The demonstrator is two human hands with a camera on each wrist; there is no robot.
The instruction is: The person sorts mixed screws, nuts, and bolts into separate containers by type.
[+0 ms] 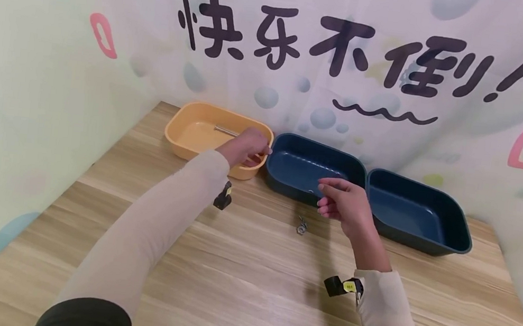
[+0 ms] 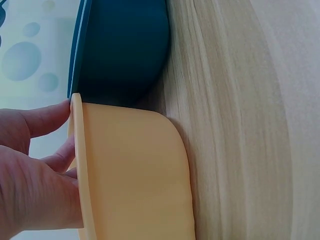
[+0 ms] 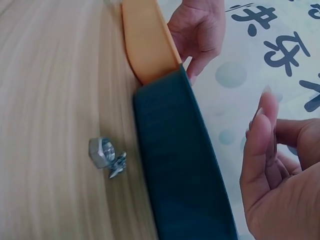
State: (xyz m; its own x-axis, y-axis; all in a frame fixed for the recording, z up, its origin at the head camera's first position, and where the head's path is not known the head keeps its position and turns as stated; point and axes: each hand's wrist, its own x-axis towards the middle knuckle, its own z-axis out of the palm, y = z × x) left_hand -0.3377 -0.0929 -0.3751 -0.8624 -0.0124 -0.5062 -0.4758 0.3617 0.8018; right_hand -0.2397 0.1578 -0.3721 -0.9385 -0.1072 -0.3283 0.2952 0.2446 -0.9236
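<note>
My left hand (image 1: 248, 145) reaches over the right end of the orange bin (image 1: 182, 146). One finger lies at the rim beside the neighbouring blue bin; other fingers dip inside, their tips hidden. A long metal bolt (image 1: 225, 130) lies in the orange bin, partly covered by this hand. Above the front edge of the middle blue bin (image 1: 287, 187), my right hand (image 1: 345, 201) hovers with loosely bent fingers, and nothing shows between them. A hex nut (image 3: 102, 152) and a small wing-shaped metal piece (image 3: 118, 165) lie close together on the table, in front of that bin.
A second blue bin (image 1: 425, 246) stands against the right side of the middle one. All three bins line the back of the wooden table (image 1: 229, 287), before a printed cloth wall (image 1: 269, 87). A small shiny spot shows in the middle bin.
</note>
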